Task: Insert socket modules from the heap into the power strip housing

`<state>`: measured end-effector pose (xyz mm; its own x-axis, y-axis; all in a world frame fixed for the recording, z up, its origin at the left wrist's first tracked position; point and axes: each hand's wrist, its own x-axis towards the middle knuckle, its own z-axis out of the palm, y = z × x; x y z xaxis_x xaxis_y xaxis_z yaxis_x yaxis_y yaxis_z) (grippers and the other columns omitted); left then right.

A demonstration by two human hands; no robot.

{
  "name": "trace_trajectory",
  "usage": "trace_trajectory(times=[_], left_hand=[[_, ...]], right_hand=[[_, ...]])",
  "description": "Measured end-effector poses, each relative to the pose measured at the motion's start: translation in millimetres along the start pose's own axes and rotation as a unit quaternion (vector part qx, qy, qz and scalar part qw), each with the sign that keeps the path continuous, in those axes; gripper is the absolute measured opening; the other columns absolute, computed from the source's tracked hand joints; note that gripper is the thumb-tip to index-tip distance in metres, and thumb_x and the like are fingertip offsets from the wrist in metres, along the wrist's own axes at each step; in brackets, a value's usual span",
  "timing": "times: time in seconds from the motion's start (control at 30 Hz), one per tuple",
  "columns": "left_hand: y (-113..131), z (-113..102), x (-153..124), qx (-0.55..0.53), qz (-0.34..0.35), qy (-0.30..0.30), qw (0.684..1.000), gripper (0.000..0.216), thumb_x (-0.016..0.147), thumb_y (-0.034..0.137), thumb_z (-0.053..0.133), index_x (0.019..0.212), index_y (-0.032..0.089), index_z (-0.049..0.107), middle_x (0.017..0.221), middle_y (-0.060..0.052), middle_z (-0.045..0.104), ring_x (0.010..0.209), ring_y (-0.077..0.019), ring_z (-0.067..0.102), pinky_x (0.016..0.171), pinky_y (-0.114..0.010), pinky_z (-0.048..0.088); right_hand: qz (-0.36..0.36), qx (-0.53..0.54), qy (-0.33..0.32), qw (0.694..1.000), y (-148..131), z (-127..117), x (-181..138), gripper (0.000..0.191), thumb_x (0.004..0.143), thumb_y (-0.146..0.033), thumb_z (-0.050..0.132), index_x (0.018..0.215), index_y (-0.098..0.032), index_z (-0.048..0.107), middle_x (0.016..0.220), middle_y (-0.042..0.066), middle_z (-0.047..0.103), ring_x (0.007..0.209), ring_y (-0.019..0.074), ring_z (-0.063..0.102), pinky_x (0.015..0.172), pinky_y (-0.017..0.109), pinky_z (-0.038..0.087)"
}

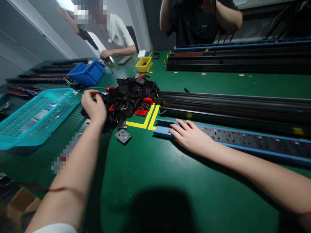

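Observation:
My left hand (94,105) is at the left edge of a heap of black socket modules (128,94), a few of them red. Its fingers curl inward, and whatever they grip is hidden behind the hand. My right hand (188,134) lies flat, fingers spread, on the left end of a blue-edged rail (163,130). A row of black slotted modules (233,136) fills that rail toward the right. One grey square module (122,136) lies apart, in front of the heap, and a red module (141,111) sits at the heap's front right.
Long black rails (218,100) lie behind the blue-edged one, next to yellow tape (138,124). A turquoise basket (36,119), a blue bin (87,72) and a yellow bin (143,64) stand left and behind. Two people are across the table, one holding a power screwdriver (89,39).

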<state>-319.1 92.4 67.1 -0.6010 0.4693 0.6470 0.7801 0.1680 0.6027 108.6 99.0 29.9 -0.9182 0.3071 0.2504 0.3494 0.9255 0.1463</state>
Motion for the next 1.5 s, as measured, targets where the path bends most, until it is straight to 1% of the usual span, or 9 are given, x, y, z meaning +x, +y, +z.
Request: trace_trajectory(times=[0.13,0.27,0.37,0.6,0.87,1.2,1.33,1.43,1.5], left_hand=[[-61.2,-19.6,28.6,0.126,-0.066,-0.041,0.989,0.006,0.09,0.02,0.06,0.094,0.016,0.061,0.106,-0.006,0.054,0.123,-0.0278,0.037,0.117,-0.055,0.018],[-102.0,-23.9,37.8,0.159,-0.193,-0.095,0.964,0.03,0.074,0.035,0.08,0.077,0.018,0.055,0.097,-0.006,0.051,0.135,-0.038,0.024,0.115,-0.067,0.005],[-115.3,-18.1,45.6,0.122,-0.27,-0.146,0.944,0.031,0.08,0.031,0.075,0.068,0.019,0.049,0.08,-0.001,0.035,0.122,-0.0316,0.039,0.117,-0.06,0.018],[-117.2,-13.7,42.9,0.121,-0.257,-0.167,0.944,0.03,0.076,0.035,0.081,0.073,0.019,0.055,0.079,0.002,0.027,0.102,-0.0248,0.047,0.117,-0.056,0.024],[-86.9,6.9,8.8,0.115,-0.253,-0.16,0.947,0.041,0.078,0.053,0.075,0.095,0.018,0.06,0.091,-0.003,0.039,0.119,-0.031,0.045,0.115,-0.057,0.023],[-36.8,10.0,-25.2,0.142,-0.313,-0.129,0.93,0.033,0.08,0.039,0.067,0.103,0.017,0.06,0.143,-0.021,0.046,0.142,-0.0457,0.032,0.112,-0.07,0.024],[-2.0,14.4,-27.6,0.103,-0.333,-0.027,0.937,0.042,0.077,0.032,0.074,0.113,0.016,0.056,0.143,-0.02,0.049,0.147,-0.0441,0.027,0.116,-0.07,0.015],[40.4,22.5,-51.6,-0.063,-0.24,0.07,0.966,0.04,0.089,0.023,0.062,0.126,0.016,0.051,0.14,-0.011,0.054,0.136,-0.0283,0.043,0.121,-0.057,0.023],[70.9,28.2,-84.8,-0.179,-0.12,0.064,0.974,0.037,0.092,0.018,0.053,0.129,0.016,0.051,0.136,-0.008,0.057,0.13,-0.0203,0.049,0.118,-0.042,0.034]], right_hand=[[0.008,0.009,0.001,1.0,-0.3,-0.1,0.9,0.038,0.098,-0.019,0.052,0.135,-0.014,0.059,0.14,0.018,0.06,0.133,0.0387,0.052,0.097,0.054,0.048],[0.006,0.001,-0.008,1.0,-1.3,-2.0,2.1,0.036,0.097,-0.02,0.053,0.132,-0.015,0.061,0.139,0.017,0.061,0.132,0.0382,0.052,0.095,0.051,0.051],[0.005,-0.014,-0.018,1.0,-1.9,-2.6,3.0,0.035,0.098,-0.021,0.051,0.131,-0.016,0.061,0.14,0.016,0.061,0.131,0.0378,0.052,0.094,0.05,0.05],[0.0,-0.024,-0.03,0.999,-1.4,-2.3,3.8,0.033,0.1,-0.021,0.045,0.129,-0.015,0.061,0.139,0.014,0.06,0.13,0.0388,0.051,0.094,0.05,0.049],[0.003,-0.021,-0.021,1.0,-1.8,-2.0,3.8,0.031,0.101,-0.023,0.046,0.126,-0.013,0.062,0.138,0.016,0.061,0.13,0.039,0.051,0.094,0.05,0.048],[-0.007,-0.038,-0.003,0.999,-1.4,0.3,1.3,0.033,0.104,-0.026,0.042,0.127,-0.011,0.06,0.138,0.015,0.06,0.132,0.0389,0.051,0.097,0.049,0.048],[-0.009,-0.043,0.009,0.999,-1.1,1.7,0.5,0.033,0.104,-0.027,0.043,0.127,-0.011,0.06,0.138,0.016,0.06,0.132,0.0391,0.051,0.097,0.05,0.049],[-0.013,-0.053,0.018,0.998,-1.2,3.4,-1.1,0.034,0.103,-0.025,0.045,0.13,-0.011,0.059,0.139,0.017,0.059,0.132,0.0394,0.051,0.098,0.051,0.049],[-0.017,-0.062,0.023,0.998,-1.5,4.5,-2.6,0.036,0.102,-0.024,0.046,0.133,-0.01,0.058,0.141,0.017,0.059,0.132,0.0396,0.051,0.099,0.051,0.049]])
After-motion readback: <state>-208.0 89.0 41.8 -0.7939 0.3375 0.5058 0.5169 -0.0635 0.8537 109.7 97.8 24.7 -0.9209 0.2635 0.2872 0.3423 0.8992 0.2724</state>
